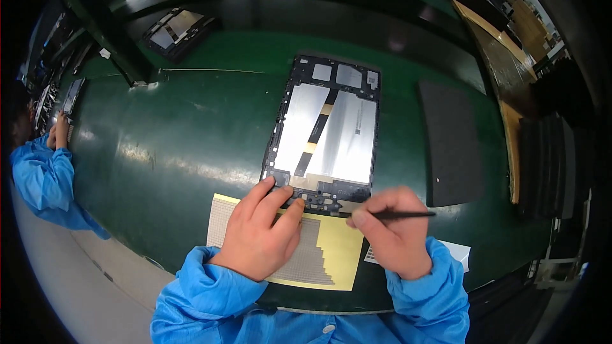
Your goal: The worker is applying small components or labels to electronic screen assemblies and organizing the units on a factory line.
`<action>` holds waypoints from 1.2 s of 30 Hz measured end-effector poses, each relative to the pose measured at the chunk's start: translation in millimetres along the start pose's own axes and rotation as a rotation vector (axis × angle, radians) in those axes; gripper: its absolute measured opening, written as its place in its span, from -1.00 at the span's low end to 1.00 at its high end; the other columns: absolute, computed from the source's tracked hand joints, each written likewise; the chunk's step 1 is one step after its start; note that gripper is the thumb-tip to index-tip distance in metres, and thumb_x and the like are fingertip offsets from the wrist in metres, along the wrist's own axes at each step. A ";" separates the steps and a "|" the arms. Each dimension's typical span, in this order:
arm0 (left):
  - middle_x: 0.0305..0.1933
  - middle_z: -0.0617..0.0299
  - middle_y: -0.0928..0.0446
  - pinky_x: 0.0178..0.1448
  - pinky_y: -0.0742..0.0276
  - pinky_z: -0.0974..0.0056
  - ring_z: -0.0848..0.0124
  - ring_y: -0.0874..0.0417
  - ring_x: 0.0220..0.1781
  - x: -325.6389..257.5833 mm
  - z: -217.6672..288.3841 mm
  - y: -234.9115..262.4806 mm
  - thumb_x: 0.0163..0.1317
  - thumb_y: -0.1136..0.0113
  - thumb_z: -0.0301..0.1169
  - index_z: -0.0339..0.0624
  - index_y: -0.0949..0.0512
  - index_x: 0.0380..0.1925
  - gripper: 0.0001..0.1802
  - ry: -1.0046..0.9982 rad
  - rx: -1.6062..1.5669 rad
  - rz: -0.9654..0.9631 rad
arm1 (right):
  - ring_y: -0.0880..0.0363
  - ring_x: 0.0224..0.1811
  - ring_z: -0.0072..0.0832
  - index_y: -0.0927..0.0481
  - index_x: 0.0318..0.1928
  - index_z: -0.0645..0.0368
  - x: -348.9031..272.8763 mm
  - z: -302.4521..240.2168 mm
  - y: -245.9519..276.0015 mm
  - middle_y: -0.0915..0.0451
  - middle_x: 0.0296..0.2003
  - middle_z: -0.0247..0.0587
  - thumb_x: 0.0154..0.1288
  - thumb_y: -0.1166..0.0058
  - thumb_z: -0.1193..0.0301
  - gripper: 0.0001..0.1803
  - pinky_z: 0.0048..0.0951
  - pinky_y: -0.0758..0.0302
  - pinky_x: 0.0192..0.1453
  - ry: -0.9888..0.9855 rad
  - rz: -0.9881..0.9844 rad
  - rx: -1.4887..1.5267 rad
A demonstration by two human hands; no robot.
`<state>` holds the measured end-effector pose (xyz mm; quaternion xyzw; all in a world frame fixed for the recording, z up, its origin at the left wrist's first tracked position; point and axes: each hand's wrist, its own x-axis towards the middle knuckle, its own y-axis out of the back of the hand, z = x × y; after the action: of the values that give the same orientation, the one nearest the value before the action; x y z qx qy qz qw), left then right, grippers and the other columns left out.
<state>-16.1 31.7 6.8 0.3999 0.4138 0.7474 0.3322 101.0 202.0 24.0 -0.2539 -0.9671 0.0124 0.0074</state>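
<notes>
Flanking the opened tablet (325, 134): left hand (261, 232) fingers pressing its edge, right hand (392, 232) fingers gripping tweezers (401, 215); yellow sticker sheet (331, 251) underneath.

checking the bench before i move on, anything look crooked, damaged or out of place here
Nothing looks damaged or spilled. The open tablet frame lies slightly askew on the green mat, its near edge overlapping the yellow sticker sheet. The left hand rests on that edge; the right hand holds a thin black tool.

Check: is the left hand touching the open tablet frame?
Touching: the head view shows the left hand's fingertips pressed on the tablet frame's bottom edge.
</notes>
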 end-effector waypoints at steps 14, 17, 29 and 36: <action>-0.01 0.00 -0.45 0.21 -0.43 0.01 -0.10 -0.41 0.13 0.7 -2.3 -2.3 -0.16 -0.33 -0.49 -0.24 -0.56 -0.18 -0.58 -0.015 -0.035 0.021 | -0.45 -0.40 -0.60 -0.44 -0.37 0.25 13.6 2.9 -2.1 -0.48 -0.43 -0.24 0.19 -0.19 0.53 -0.84 -0.55 -0.42 -0.36 0.005 -0.058 -0.219; 0.00 0.00 -0.43 0.21 -0.40 -0.03 -0.08 -0.40 0.13 0.3 0.0 -3.1 -0.16 -0.32 -0.51 -0.22 -0.56 -0.18 -0.59 -0.003 -0.055 0.021 | -0.47 -0.41 -0.45 -0.47 -0.41 0.26 13.1 2.5 -1.4 -0.49 -0.44 -0.19 0.14 -0.21 0.55 -0.85 -0.46 -0.41 -0.35 0.161 -0.066 -0.408; 0.08 0.12 -0.43 0.24 -0.24 -0.12 0.09 -0.37 0.19 3.7 5.9 -7.6 -0.04 -0.23 -0.49 -0.06 -0.53 -0.06 -0.56 0.026 0.001 -0.019 | -0.47 -0.41 -0.31 -0.50 -0.43 0.27 12.4 7.3 -1.0 -0.50 -0.47 -0.16 0.08 -0.21 0.59 -0.88 -0.40 -0.40 -0.31 0.170 -0.074 -0.317; 0.08 0.13 -0.43 0.25 -0.23 -0.10 0.09 -0.37 0.19 4.8 6.7 -4.8 -0.01 -0.22 -0.49 -0.08 -0.52 -0.07 -0.59 0.001 0.021 -0.041 | -0.47 -0.40 -0.32 -0.50 -0.44 0.26 12.2 3.4 -4.3 -0.50 -0.45 -0.15 0.09 -0.21 0.59 -0.88 -0.42 -0.40 -0.32 0.245 -0.082 -0.388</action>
<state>-11.7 40.1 6.4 0.3945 0.4297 0.7363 0.3431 88.2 204.2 20.8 -0.2108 -0.9527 -0.2051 0.0762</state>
